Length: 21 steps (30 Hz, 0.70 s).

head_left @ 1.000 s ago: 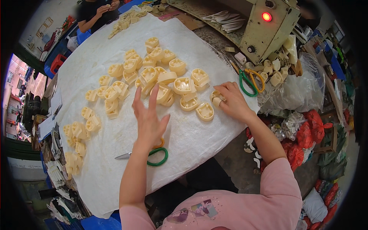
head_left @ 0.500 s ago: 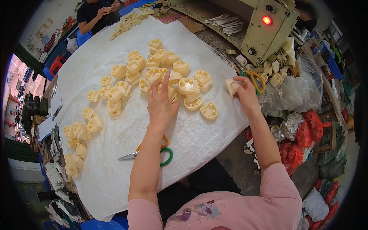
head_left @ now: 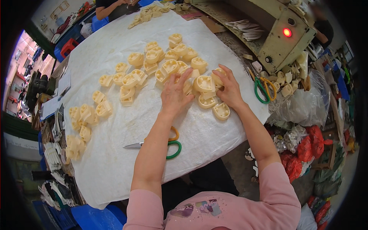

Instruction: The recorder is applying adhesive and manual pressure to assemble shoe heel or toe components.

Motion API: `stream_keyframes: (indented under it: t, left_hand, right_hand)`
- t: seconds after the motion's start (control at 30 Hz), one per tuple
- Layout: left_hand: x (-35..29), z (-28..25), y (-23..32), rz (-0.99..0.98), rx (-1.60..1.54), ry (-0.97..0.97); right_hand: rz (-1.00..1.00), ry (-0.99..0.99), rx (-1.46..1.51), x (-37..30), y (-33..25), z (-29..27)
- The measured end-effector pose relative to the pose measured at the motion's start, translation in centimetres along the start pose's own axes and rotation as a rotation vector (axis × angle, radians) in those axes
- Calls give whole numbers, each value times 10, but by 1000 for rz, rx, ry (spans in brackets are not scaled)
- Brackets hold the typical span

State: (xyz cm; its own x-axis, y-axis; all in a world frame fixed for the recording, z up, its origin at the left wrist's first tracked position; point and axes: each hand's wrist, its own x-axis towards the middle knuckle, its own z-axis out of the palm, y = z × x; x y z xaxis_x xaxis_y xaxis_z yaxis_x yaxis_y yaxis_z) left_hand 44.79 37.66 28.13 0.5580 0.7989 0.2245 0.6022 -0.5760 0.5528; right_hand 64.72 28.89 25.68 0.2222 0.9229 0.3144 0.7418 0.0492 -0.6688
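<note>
Left hand (head_left: 174, 96) and right hand (head_left: 230, 91) have bent fingers against cream plastic parts (head_left: 204, 83) heaped on the white-covered desk (head_left: 115, 126), grip not discernible; judged risk: overlapping pieces toppling if nudged; count: thirty-plus parts (overlaps prevent exactness), two scissors, namely near scissors (head_left: 180, 149), right-side scissors (head_left: 256, 90).

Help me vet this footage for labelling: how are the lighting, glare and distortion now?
Head view: the white sheet is brightly lit, with soft shadows beside the cream parts; head view: the red lamp glows strongly; head view: the outdoor scene at left looks washed out; head view: fisheye bends straight edges near the dark border.
</note>
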Motion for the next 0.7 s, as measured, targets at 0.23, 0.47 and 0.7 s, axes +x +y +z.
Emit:
stream_keyframes:
  t: [0.23,0.47,0.7]
  left_hand:
    - [-9,-16,-28,15,-390,139]
    - [-89,-92,-64,27,-192,243]
    - [-140,-119,-88,-118,168,125]
  right_hand:
    - [107,283,434,6,24,6]
    - [168,597,585,-2,6,-12]
    - [-375,44,303,-4,-116,99]
